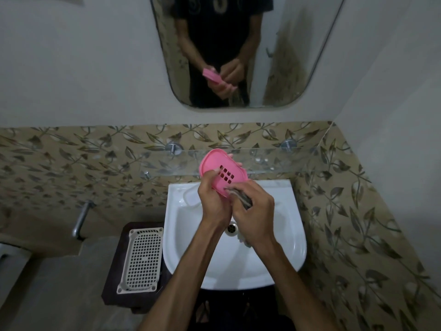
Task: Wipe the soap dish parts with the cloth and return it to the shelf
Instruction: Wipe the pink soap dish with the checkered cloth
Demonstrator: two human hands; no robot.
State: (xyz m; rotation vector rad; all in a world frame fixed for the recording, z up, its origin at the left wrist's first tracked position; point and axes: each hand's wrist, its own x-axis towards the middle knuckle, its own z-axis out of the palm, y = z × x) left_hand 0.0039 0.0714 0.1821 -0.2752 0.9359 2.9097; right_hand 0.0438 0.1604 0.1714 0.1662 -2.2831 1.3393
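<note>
My left hand grips the pink soap dish; my right hand pinches the cloth against its near edge.

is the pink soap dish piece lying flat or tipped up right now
Tipped up. The pink soap dish piece is held over the sink by the left hand, its slotted face tilted toward the camera.

Head camera looks steeply down — close above the sink.

A clear dish part lies in the white sink.
</note>
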